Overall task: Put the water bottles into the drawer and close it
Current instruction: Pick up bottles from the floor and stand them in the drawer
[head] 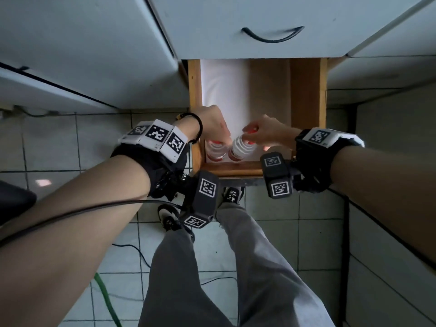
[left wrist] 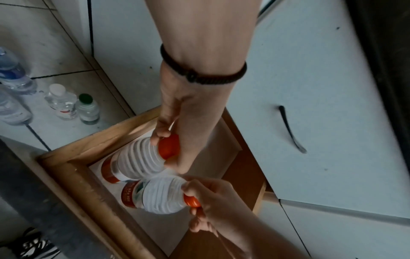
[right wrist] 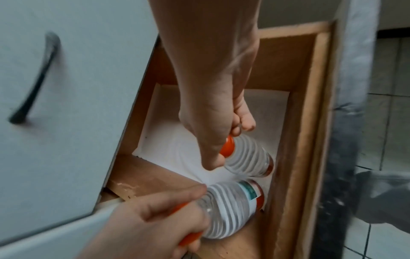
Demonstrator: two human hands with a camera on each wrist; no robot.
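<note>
The wooden drawer stands pulled out, with a white liner on the left part of its floor. Two ribbed clear water bottles with orange caps and red labels sit side by side near its front board. Both are tilted. My left hand grips the cap of the left bottle, next to the left wall. My right hand pinches the cap of the right bottle. In the left wrist view my left hand holds the upper bottle. In the right wrist view my right hand holds the upper bottle.
A shut white drawer front with a black handle overhangs the open drawer's back. White cabinet doors flank it. Several other bottles stand on the tiled floor to the left. A green hose and cables cross the floor by my legs.
</note>
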